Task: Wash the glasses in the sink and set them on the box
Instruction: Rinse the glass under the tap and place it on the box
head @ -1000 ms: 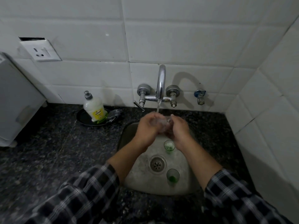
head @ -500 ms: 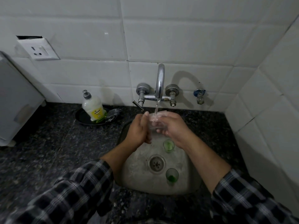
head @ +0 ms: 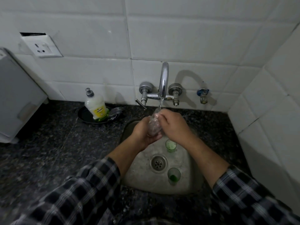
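A clear glass (head: 153, 125) is tilted under the running tap (head: 163, 82), its mouth up toward the water stream. My left hand (head: 142, 132) cups and grips the glass from below. My right hand (head: 172, 125) holds its upper side, fingers curled over the rim. Two small green-tinted glasses stand upright in the steel sink (head: 139, 177): one (head: 170, 145) just under my right wrist, the other (head: 174, 175) near the front, right of the drain. A grey-white box (head: 17, 101) stands on the counter at far left.
A dish-soap bottle (head: 95, 107) stands on a black plate (head: 84, 116) with a scrubber, left of the tap. A dark granite counter (head: 56, 143) surrounds the sink. White tiled walls close in behind and on the right. A wall socket (head: 42, 47) sits above the box.
The glass has turned from lying between my hands to pointing up into the stream. My left hand moved underneath it and my right hand slid over its top.
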